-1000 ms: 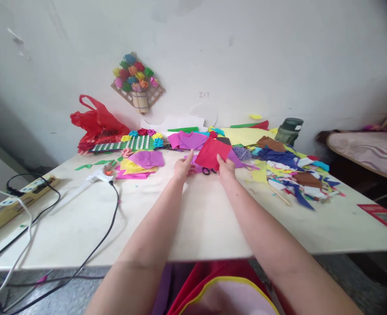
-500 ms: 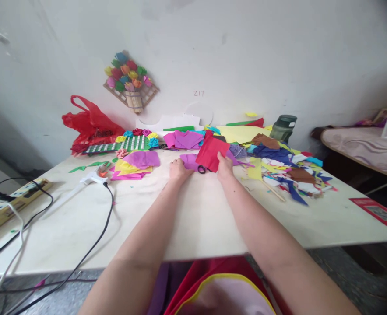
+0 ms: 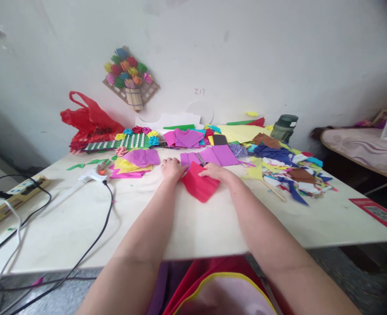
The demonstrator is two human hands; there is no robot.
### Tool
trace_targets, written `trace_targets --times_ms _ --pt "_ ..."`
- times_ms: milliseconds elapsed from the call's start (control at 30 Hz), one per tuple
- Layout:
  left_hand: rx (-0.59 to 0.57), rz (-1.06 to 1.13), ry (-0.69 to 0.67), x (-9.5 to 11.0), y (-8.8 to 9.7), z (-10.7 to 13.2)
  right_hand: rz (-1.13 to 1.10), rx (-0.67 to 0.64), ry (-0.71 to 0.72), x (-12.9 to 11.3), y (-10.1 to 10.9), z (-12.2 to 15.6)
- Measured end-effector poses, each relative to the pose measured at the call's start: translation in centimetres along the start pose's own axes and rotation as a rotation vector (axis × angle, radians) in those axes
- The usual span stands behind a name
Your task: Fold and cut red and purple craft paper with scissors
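Note:
A red paper square [image 3: 200, 186] lies on the white table [image 3: 193, 218] in front of me. My right hand [image 3: 215, 171] rests on its upper right edge with fingers curled over it. My left hand [image 3: 171, 167] is closed at its upper left corner, beside purple paper sheets [image 3: 213, 155]. Scissors [image 3: 200, 159] lie partly hidden on the purple sheets just beyond my hands.
Coloured paper scraps [image 3: 285, 168] pile at the right, with a green bottle [image 3: 284, 127] behind. Pink and yellow sheets [image 3: 132, 165], a glue gun [image 3: 93, 176] with black cable, a power strip [image 3: 12, 197] and a red plastic bag [image 3: 88, 122] sit left. A paper-flower craft [image 3: 129, 78] hangs on the wall.
The red paper was held up over the scissors; now it is pulled toward me and laid flat on the table. Both hands came nearer with it, uncovering the purple sheets.

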State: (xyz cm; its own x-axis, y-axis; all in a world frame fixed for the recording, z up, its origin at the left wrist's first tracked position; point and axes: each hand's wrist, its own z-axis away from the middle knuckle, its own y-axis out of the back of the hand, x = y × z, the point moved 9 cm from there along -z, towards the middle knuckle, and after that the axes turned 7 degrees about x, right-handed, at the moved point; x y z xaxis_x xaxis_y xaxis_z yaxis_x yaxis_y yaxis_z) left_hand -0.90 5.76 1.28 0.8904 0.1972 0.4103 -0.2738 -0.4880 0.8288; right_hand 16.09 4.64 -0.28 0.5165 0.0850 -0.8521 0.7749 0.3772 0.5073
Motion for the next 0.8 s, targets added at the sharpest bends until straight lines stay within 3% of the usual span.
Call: trace_targets --times_ms 100,167,367,433,633,800 --pt "-0.007 -0.020 0.045 -0.2 -0.3 -0.2 0.574 0.042 0.207 -2.4 -0.4 0.1" --pt "-0.021 -0.021 0.069 -0.3 -0.4 -0.3 0.769 0.100 0.263 -3.1 0.1 0.2" --pt "-0.035 -0.001 0.107 -0.4 -0.4 -0.4 0.761 0.514 0.175 -2.6 4.8 0.6" --pt "-0.024 0.003 0.095 -0.1 -0.4 -0.3 0.771 0.589 0.149 -2.2 5.4 0.4" --pt "-0.035 0.037 0.093 0.4 -0.6 -0.5 0.829 0.587 0.061 -1.0 4.5 -1.4" --pt "-0.059 0.387 0.088 0.8 -0.8 -0.8 0.875 0.573 0.035 -1.4 3.9 -1.9"
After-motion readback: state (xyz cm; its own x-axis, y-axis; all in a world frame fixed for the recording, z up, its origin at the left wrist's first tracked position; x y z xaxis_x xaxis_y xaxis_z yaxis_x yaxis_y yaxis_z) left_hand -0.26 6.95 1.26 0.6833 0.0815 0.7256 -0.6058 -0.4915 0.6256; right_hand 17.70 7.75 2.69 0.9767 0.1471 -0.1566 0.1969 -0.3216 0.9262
